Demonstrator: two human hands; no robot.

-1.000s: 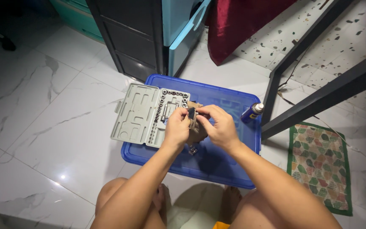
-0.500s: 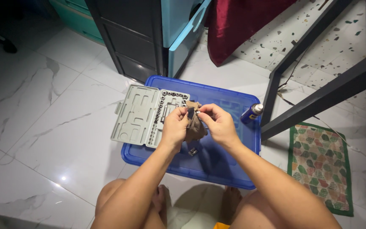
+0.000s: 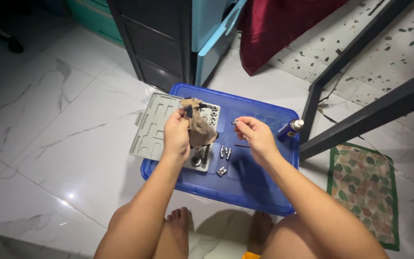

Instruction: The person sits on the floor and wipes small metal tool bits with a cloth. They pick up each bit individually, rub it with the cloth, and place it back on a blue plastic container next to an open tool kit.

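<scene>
My left hand (image 3: 177, 135) holds a brown rag (image 3: 201, 125) with a small dark tool part wrapped in its top, raised over the open grey socket-set case (image 3: 155, 129). My right hand (image 3: 254, 136) pinches a small metal socket (image 3: 234, 123) at its fingertips, above the blue plastic bin lid (image 3: 259, 189). Several loose sockets (image 3: 224, 153) and a thin metal rod (image 3: 242, 145) lie on the lid between my hands.
A blue spray can (image 3: 289, 129) lies at the lid's right edge beside a black metal table leg (image 3: 317, 98). A black and blue drawer cabinet (image 3: 178, 38) stands behind. A red cloth (image 3: 274, 29) hangs at the back. A patterned mat (image 3: 364, 184) lies right.
My hands have separated: the left carried the rag left over the case, the right drew a small socket away. Loose sockets on the lid are now uncovered. The view shifted slightly.
</scene>
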